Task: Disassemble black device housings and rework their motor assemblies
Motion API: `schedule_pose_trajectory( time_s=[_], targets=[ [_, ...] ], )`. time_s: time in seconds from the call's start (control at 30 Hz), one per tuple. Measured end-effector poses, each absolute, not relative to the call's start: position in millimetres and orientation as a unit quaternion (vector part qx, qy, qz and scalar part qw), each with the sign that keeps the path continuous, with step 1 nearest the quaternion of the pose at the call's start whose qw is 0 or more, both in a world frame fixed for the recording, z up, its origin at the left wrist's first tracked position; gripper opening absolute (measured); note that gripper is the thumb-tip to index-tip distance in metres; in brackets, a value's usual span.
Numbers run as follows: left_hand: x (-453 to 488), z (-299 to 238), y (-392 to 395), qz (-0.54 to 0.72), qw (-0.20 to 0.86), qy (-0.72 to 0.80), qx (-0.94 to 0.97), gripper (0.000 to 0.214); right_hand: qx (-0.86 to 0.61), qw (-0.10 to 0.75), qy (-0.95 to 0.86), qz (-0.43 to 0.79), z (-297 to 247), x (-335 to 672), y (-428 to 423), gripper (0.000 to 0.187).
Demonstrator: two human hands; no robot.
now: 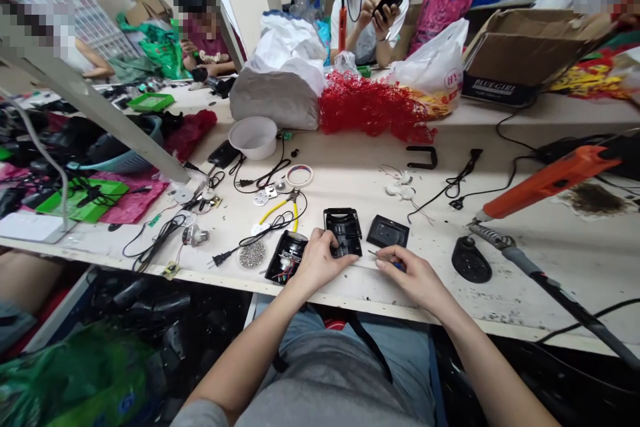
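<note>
My left hand (320,259) grips the near edge of a black plastic housing (345,230) that lies on the white bench, its hollow side up. In my right hand (413,273) is a small screwdriver (395,263) with a blue handle, its thin shaft pointing left toward the housing but apart from it. A black rectangular cover (388,232) lies just beyond my right hand. Left of my left hand rests another black housing part (286,257) with coloured wires inside. A round dish of screws (251,254) sits beside it.
Yellow-handled pliers (283,207), a tape roll (299,176) and a white bowl (253,137) lie farther back. An orange electric screwdriver (550,181) and a soldering iron (530,270) reach in from the right. A black oval part (471,260) lies near them. Other people sit across the bench.
</note>
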State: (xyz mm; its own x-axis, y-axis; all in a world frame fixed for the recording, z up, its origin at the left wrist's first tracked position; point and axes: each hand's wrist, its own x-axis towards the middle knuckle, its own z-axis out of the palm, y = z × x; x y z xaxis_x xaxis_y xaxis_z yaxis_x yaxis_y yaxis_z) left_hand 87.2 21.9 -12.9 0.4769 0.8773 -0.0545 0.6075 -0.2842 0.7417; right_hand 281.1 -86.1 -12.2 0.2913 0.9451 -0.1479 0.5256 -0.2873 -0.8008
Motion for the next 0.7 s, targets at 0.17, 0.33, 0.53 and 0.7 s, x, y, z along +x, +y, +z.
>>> schedule_pose_trajectory(
  time_s=[0.17,0.33,0.53,0.7],
  targets=[
    [86.7,-14.5,18.6,0.208,0.321,0.482,0.788,0.044,-0.723,0.336,-0.527,0.296,-17.1,277.1,-91.5,0.035],
    [90.4,-10.7,10.6,0.260,0.270,0.451,0.810,0.046,-0.738,0.317,-0.548,0.235,-25.7,272.1,-96.1,0.032],
    [101.1,-16.7,-1.5,0.257,0.269,0.404,0.835,0.022,-0.696,0.333,-0.596,0.223,-28.0,261.4,-99.1,0.039],
    [102.3,-35.0,4.6,0.252,0.291,0.391,0.836,0.009,-0.672,0.317,-0.641,0.193,-27.9,254.5,-97.5,0.040]
  ],
)
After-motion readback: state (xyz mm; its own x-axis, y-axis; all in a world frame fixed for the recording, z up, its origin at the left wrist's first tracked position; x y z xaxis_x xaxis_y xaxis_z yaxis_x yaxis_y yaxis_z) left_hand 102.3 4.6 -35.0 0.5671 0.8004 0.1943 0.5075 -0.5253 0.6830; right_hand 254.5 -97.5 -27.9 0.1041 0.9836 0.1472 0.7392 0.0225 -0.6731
